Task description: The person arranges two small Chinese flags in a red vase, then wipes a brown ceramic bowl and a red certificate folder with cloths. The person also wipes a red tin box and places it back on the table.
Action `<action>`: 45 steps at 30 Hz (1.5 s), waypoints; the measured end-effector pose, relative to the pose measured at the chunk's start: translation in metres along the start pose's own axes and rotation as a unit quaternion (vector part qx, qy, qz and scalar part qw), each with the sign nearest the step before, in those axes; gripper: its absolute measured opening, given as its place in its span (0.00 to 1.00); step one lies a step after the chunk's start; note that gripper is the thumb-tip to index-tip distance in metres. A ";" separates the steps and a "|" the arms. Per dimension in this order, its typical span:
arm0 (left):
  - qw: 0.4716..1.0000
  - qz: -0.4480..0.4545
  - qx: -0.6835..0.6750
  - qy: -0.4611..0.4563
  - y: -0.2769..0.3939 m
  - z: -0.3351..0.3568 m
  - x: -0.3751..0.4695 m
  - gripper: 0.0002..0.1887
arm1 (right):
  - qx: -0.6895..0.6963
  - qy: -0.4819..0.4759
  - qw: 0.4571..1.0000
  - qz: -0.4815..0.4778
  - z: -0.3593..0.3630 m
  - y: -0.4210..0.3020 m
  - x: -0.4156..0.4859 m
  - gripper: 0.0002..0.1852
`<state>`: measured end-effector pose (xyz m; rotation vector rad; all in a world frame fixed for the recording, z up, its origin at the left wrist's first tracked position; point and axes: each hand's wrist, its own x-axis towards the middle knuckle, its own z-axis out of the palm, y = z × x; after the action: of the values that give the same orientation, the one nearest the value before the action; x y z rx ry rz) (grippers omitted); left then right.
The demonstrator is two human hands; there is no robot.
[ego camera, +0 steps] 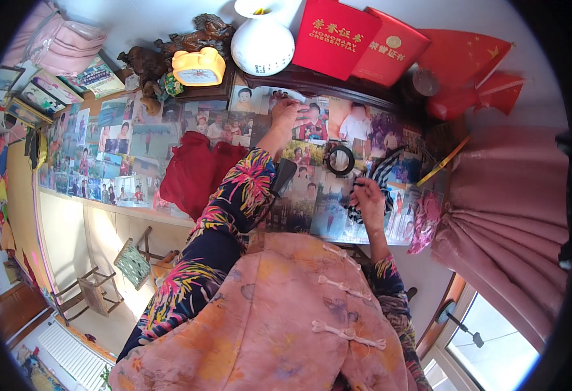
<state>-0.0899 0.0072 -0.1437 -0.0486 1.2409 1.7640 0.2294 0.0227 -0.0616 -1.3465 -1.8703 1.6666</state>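
My left hand (287, 119) is stretched over the photo-covered desk top (327, 205), near its back edge. Its fingers point right and look close together; nothing in them can be made out. Closer to me on the right, my right hand (370, 198) has its thumb and fingers bent together, with a small dark spot at the tips too small to name. Black-and-white striped cloth (387, 168) lies behind and beneath this hand. Between the hands rests a black ring (341, 160), like a roll of tape. A dark red cloth (195, 171) lies left of my left forearm.
A black object (284, 177) sits against my left sleeve. Along the back stand a yellow alarm clock (198, 67), a white vase (262, 46), red certificate folders (335, 36) and red flags (462, 58). Pink cloth (425, 222) hangs by the right edge, near a pink curtain (506, 195).
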 end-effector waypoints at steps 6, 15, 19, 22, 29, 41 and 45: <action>0.978 -0.025 0.199 -0.060 -0.003 0.006 -0.055 0.06 | -0.318 0.039 0.939 -0.125 0.012 -0.018 0.025 0.39; 0.984 0.024 0.176 -0.015 0.008 0.002 -0.056 0.05 | -0.470 0.021 0.875 -0.112 0.038 -0.023 0.054 0.53; 0.989 0.010 0.150 -0.016 0.002 0.003 -0.049 0.06 | -0.413 0.070 0.901 -0.114 0.025 -0.021 0.062 0.52; 0.985 -0.019 0.164 -0.039 -0.007 0.004 -0.058 0.07 | -0.353 0.094 0.925 -0.102 0.010 -0.029 0.076 0.51; 0.949 -0.056 0.282 -0.131 -0.026 0.036 -0.097 0.22 | -0.372 0.058 0.919 -0.120 0.006 -0.051 0.085 0.50; 0.967 -0.108 0.215 -0.079 -0.016 0.055 -0.103 0.22 | -0.323 0.036 0.925 -0.196 -0.026 -0.035 0.036 0.47; 0.979 -0.066 0.191 -0.042 -0.018 0.053 -0.095 0.19 | -0.376 0.047 0.911 -0.161 -0.060 -0.008 -0.003 0.46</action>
<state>-0.0008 -0.0152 -0.0827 0.1617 1.4590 1.3775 0.2712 0.0583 -0.0361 -1.2097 -2.6251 0.7113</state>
